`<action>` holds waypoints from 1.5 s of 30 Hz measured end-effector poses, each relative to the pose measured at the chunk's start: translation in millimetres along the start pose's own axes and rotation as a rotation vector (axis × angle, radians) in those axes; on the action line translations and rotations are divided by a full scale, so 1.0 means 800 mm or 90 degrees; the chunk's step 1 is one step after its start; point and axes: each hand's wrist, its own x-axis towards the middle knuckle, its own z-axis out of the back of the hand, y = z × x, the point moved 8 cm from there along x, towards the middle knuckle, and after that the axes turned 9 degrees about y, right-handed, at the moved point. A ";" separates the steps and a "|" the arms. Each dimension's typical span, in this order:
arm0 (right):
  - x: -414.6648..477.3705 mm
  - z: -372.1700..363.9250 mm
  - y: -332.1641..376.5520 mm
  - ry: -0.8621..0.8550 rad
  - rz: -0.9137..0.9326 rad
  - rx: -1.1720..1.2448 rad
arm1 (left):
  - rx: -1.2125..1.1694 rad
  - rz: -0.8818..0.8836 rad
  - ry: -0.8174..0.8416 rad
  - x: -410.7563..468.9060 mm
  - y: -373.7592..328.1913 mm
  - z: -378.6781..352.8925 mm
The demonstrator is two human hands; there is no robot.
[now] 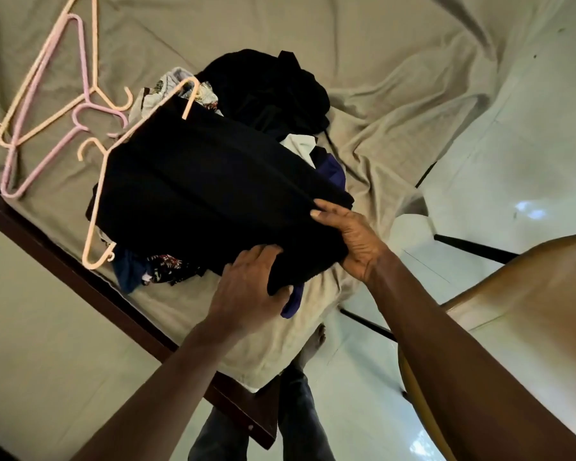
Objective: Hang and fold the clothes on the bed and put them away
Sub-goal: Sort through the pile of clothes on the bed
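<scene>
Now the left hand (246, 284) curls over the near edge of the garment (213, 188); at its two o'clock the right hand (351, 239) pinches the corner, thumb on top. From them the garment's long axis runs toward ten o'clock to the hanger (92, 211), atop the pile (266, 91) on the bed (379, 94).

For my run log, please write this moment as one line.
black garment: draped over peach hanger | left hand: grips near edge | right hand: holds right edge | bed: clothes pile, spare hangers

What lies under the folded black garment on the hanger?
Edges of a blue cloth, a floral cloth and a purple cloth show beneath the black garment; the rest is covered.
</scene>
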 end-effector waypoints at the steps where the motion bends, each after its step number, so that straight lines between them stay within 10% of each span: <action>1: 0.000 0.005 0.001 -0.017 -0.002 -0.016 | -0.012 0.015 0.024 0.000 0.007 -0.005; 7: -0.007 -0.017 -0.016 0.069 -0.071 -0.306 | -0.071 -0.016 0.094 -0.003 0.016 -0.016; 14: -0.024 0.041 0.017 -0.178 0.078 -0.298 | -0.056 -0.048 0.103 0.006 0.018 -0.004; 19: -0.025 0.070 0.017 -0.387 0.001 -0.530 | -0.142 -0.038 -0.163 0.015 0.040 0.097; 23: -0.028 0.004 0.052 -0.493 0.173 -0.761 | -0.108 0.003 -0.350 0.044 0.073 0.203; 32: 0.010 -0.100 0.044 -0.390 0.248 -0.863 | 0.185 0.085 -0.031 0.202 0.136 0.271; 38: 0.028 -0.154 0.070 -0.365 0.220 -0.757 | -0.238 -0.009 -0.395 0.161 0.144 0.323; 45: 0.134 -0.250 0.121 -0.223 0.205 -0.875 | -0.259 0.441 -0.421 -0.017 0.270 0.245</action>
